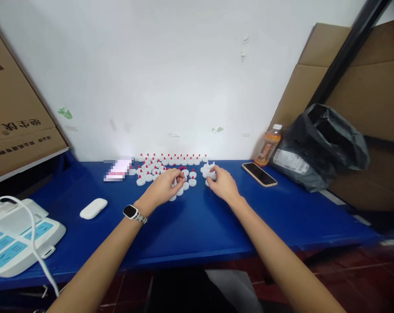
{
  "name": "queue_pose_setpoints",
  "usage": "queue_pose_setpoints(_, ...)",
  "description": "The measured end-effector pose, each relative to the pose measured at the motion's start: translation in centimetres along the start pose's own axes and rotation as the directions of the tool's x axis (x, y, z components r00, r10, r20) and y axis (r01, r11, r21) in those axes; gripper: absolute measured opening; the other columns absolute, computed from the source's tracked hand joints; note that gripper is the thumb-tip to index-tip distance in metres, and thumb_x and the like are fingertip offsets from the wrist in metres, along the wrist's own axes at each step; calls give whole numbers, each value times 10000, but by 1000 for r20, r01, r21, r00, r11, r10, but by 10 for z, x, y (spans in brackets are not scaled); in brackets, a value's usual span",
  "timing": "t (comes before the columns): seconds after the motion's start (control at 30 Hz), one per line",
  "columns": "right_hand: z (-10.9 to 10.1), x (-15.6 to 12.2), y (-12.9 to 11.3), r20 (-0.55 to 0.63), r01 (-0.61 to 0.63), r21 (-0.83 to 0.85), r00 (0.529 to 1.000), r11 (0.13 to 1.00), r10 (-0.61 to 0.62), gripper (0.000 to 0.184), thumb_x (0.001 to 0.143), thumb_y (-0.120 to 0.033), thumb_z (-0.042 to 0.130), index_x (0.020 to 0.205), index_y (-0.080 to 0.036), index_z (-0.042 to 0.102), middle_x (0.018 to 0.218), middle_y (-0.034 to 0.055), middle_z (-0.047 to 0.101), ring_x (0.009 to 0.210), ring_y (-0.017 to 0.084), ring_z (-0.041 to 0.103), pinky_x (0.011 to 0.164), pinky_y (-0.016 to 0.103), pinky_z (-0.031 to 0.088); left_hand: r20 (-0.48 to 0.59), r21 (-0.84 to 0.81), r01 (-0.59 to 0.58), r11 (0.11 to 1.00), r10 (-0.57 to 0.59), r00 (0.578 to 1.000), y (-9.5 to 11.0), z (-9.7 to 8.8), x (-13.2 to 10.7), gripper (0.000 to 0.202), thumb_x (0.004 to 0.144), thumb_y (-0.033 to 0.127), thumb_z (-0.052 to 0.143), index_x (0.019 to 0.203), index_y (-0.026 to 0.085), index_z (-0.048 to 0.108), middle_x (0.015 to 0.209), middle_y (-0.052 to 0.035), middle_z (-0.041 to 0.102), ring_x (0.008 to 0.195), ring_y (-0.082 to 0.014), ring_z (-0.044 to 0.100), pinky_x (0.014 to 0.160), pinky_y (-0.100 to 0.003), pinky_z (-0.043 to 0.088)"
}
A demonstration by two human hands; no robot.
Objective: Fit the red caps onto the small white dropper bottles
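Note:
Many round white caps with red tips (192, 181) stand on the blue table (197, 234), some in a row along the wall. My left hand (166, 188), with a watch (131, 212) on its wrist, is over the front of this group. Its thumb and forefinger are pinched together; what is between them is too small to make out, and its palm hides some caps. My right hand (225, 186) is at a small heap of white caps (206, 168) without red tips. Its thumb and fingers are closed around a white cap at the heap's near side.
A phone (260, 174), an orange drink bottle (267, 147) and a black plastic bag (314, 148) are on the right. On the left are a white earbud case (94, 208), a power strip (24, 243) with a cable, and a cardboard box (21, 100). A white wall (170, 78) borders the table's back.

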State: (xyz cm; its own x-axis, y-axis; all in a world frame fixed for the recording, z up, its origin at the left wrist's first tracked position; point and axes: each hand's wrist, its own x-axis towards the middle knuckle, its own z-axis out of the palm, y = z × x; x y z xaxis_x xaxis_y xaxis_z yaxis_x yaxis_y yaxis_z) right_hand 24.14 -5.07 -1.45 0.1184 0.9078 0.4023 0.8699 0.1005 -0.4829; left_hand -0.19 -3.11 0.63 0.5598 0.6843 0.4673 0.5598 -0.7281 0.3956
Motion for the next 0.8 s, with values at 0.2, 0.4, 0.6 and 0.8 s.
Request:
queue_pose_setpoints(0.2, 7, 5, 2, 56, 7, 281, 998, 960, -24, 58, 812, -212, 579, 763, -198, 607, 681, 13, 644, 616, 147, 565, 615, 260, 388, 19, 4, -69, 998, 69, 997, 15, 12, 28, 194, 949, 360, 512, 1002, 208, 621, 977, -59, 635, 945, -218, 600, 844, -361, 488)
queue_pose_setpoints(0.4, 7, 12, -42, 2, 113, 759, 984, 642, -175, 223, 807, -403, 652, 808, -181, 630, 725, 19, 661, 653, 148, 594, 633, 264, 457, -29, -23, -129, 991, 129, 991, 13, 10, 23, 344, 960, 403, 518, 1250, 218, 527, 1228, -107, 601, 1145, -253, 573, 980, -404, 461)
queue_pose_setpoints(0.6, 27, 64, -70, 26, 245, 544, 951, 803, -308, 275, 910, -395, 538, 828, -169, 673, 751, 27, 699, 704, 146, 620, 675, 256, 461, 3, -59, 158, 986, -158, 987, -27, -10, -5, 347, 990, 473, 428, 1173, 194, 524, 785, -22, 633, 709, -192, 607, 663, -313, 445)
queue_pose_setpoints(0.8, 59, 119, -78, 424, 356, -176, 869, 918, -256, 175, 807, -230, 635, 935, -184, 744, 974, 91, 756, 862, 207, 683, 712, 265, 466, -78, -42, 250, 967, -252, 964, -46, -17, -21, 317, 970, 469, 448, 1068, 198, 579, 868, -45, 650, 762, -194, 607, 693, -321, 447)
